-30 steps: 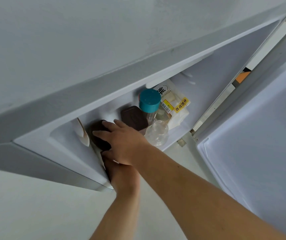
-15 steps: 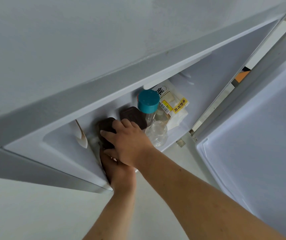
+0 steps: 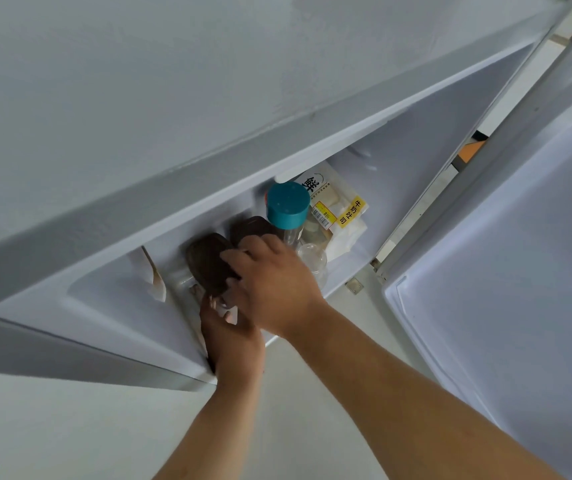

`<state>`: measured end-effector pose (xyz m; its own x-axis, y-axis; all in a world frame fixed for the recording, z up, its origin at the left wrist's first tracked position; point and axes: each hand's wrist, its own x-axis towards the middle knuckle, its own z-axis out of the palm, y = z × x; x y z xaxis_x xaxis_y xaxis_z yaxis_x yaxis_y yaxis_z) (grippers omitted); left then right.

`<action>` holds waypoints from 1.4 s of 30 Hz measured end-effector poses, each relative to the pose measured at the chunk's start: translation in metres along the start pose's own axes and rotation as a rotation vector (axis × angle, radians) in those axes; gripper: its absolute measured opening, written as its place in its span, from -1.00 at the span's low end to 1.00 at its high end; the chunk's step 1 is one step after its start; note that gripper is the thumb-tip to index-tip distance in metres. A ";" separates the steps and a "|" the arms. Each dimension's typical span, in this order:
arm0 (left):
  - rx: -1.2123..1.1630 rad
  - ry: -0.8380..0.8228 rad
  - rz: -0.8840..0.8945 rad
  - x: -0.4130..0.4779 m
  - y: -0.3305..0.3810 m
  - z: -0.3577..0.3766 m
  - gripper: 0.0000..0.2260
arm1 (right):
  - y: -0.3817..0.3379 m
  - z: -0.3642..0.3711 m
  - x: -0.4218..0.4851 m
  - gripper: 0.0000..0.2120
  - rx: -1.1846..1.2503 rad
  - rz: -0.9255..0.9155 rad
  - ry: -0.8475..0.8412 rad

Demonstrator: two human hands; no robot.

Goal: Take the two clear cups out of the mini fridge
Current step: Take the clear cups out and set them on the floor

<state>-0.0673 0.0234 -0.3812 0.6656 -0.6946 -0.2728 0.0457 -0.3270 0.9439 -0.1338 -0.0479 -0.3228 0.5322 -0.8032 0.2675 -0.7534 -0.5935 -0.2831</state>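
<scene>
Inside the open mini fridge [image 3: 426, 140] stand two clear cups with dark brown lids. The left cup [image 3: 205, 261] has my left hand [image 3: 232, 337] curled around its clear body from below. The second cup [image 3: 250, 225] is just right of it, mostly behind my right hand [image 3: 274, 282]. That hand reaches in from above, its bent fingertips touching the right edge of the left cup's lid. What its palm closes on is hidden.
A clear bottle with a teal cap [image 3: 288, 204] and a small clear container [image 3: 312, 258] stand right of the cups, in front of a bread package [image 3: 340, 209]. The fridge top [image 3: 208, 81] overhangs the opening. The open door [image 3: 506, 271] is at the right.
My right hand has slid right off the left cup's lid, baring most of it. My left hand has come up around the cup's body. The view has shifted slightly.
</scene>
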 end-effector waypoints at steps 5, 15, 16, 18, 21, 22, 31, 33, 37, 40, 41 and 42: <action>0.043 0.015 -0.158 -0.008 -0.006 -0.001 -0.59 | 0.047 -0.024 -0.038 -0.53 -0.074 0.320 0.128; 0.757 -0.452 0.431 0.004 0.018 0.020 -0.58 | 0.082 -0.013 -0.040 -0.37 -0.115 0.348 -0.154; 0.823 -0.476 0.482 0.008 0.019 0.024 -0.54 | 0.083 -0.014 -0.044 -0.38 -0.115 0.340 -0.138; 0.954 -0.512 0.573 0.011 0.022 0.030 -0.46 | 0.082 -0.016 -0.052 -0.41 -0.103 0.340 -0.094; 1.072 -0.506 0.679 0.013 0.021 0.041 -0.39 | 0.081 -0.024 -0.069 -0.45 -0.077 0.350 -0.020; 1.094 -0.507 0.699 0.013 0.021 0.044 -0.37 | 0.081 -0.027 -0.075 -0.45 -0.064 0.354 0.003; 1.265 -0.573 0.825 0.022 0.024 0.077 -0.22 | 0.088 -0.048 -0.114 -0.44 -0.047 0.429 0.105; 1.346 -0.597 0.784 0.025 0.029 0.088 -0.17 | 0.089 -0.048 -0.120 -0.43 -0.057 0.424 0.128; 1.421 -0.640 0.651 0.034 0.040 0.110 -0.18 | 0.089 -0.048 -0.130 -0.41 -0.088 0.423 0.119; 1.458 -0.640 0.619 0.039 0.040 0.119 -0.27 | 0.089 -0.048 -0.136 -0.40 -0.104 0.424 0.090; 1.470 -0.645 0.599 0.039 0.038 0.121 -0.29 | 0.089 -0.049 -0.137 -0.40 -0.103 0.425 0.083; 1.487 -0.651 0.582 0.039 0.036 0.121 -0.32 | 0.089 -0.049 -0.138 -0.40 -0.098 0.424 0.079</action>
<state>-0.1294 -0.0931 -0.3803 -0.0608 -0.9296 -0.3635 -0.9967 0.0367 0.0727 -0.2929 0.0127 -0.3395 0.1396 -0.9662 0.2167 -0.9339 -0.2013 -0.2956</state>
